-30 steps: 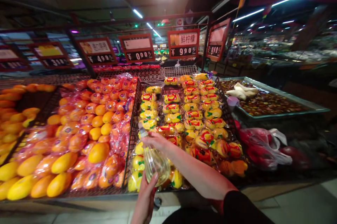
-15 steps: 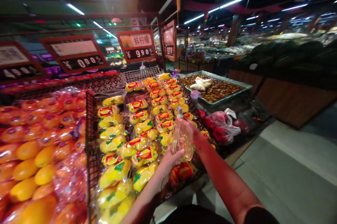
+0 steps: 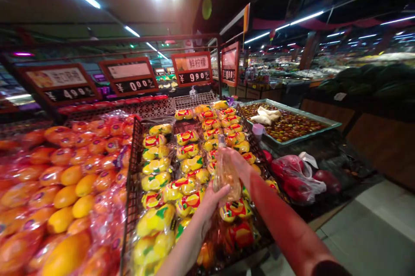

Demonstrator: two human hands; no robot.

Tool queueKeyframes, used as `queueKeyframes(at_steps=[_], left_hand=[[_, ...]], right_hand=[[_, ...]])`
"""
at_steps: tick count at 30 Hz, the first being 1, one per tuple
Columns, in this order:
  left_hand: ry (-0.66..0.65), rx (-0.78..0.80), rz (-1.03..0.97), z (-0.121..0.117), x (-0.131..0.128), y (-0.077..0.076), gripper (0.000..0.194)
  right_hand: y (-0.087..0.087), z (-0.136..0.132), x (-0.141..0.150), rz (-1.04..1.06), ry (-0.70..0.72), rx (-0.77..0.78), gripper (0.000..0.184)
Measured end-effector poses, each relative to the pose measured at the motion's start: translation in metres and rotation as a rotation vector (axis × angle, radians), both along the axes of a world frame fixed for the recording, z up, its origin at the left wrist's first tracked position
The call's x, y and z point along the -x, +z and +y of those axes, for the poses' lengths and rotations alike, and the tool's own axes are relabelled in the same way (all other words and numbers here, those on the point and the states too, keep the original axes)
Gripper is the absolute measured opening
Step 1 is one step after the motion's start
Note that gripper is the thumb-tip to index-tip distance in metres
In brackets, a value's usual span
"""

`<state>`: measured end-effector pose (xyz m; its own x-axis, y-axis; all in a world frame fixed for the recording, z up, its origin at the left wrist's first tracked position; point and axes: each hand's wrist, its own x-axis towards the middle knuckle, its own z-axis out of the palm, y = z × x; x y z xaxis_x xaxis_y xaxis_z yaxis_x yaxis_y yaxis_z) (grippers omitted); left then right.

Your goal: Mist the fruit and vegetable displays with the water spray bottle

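Both my hands are on a clear bottle (image 3: 226, 176) with a narrow pale top, tilted above the packs of lemons. My left hand (image 3: 212, 198) wraps its lower part, thumb across the front. Around the upper side, just under the top, my right hand (image 3: 236, 160) grips it; some of its fingers are hidden behind the bottle. Plastic-wrapped lemons (image 3: 191, 163) with red and green labels lie in rows below and around the hands, inside a dark mesh crate (image 3: 132, 168).
Wrapped oranges (image 3: 65, 176) fill the left side. At right stand a glass-edged tray (image 3: 324, 121) of small brown fruit and a plastic bag (image 3: 295, 176) of red fruit. Price signs (image 3: 192, 70) hang along the back rail, and watermelons (image 3: 372, 81) sit farther right.
The view has turned slightly left and up, so the stand appears shifted right and lower. Both hands still hold the bottle in much the same pose.
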<state>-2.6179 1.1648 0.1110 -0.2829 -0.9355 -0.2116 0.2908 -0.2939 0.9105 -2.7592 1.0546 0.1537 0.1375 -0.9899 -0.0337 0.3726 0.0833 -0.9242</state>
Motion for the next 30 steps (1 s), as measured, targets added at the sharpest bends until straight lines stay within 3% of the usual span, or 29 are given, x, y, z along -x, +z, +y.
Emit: queueKeyframes(at_steps=[4,9,12,15,18,21,25,30], left_hand=[[0.256,-0.024,-0.023,0.012,-0.048,0.000,0.088],[0.634,0.011,0.116,0.037,-0.097,0.002,0.084],[0.770,0.037,0.114,0.050,-0.116,0.007,0.078],[0.851,0.074,0.090,0.054,-0.127,0.012,0.075],[0.830,0.068,0.098,0.047,-0.129,0.015,0.071],[0.682,0.025,0.106,0.031,-0.122,0.019,0.072],[0.477,0.041,0.077,-0.003,-0.098,0.029,0.072],[0.179,0.064,-0.035,-0.055,-0.047,0.042,0.069]], right_hand=[[0.018,-0.015,-0.080,0.031,0.234,0.023,0.040],[0.043,-0.004,-0.175,0.069,0.526,0.049,0.048],[0.055,0.007,-0.214,0.068,0.693,0.090,0.047],[0.065,0.011,-0.235,0.126,0.778,0.099,0.041],[0.068,0.005,-0.232,0.183,0.718,0.076,0.025],[0.068,-0.009,-0.209,0.177,0.600,0.054,0.016],[0.069,-0.031,-0.155,0.138,0.409,0.033,0.014],[0.077,-0.052,-0.069,0.070,0.137,0.030,0.015]])
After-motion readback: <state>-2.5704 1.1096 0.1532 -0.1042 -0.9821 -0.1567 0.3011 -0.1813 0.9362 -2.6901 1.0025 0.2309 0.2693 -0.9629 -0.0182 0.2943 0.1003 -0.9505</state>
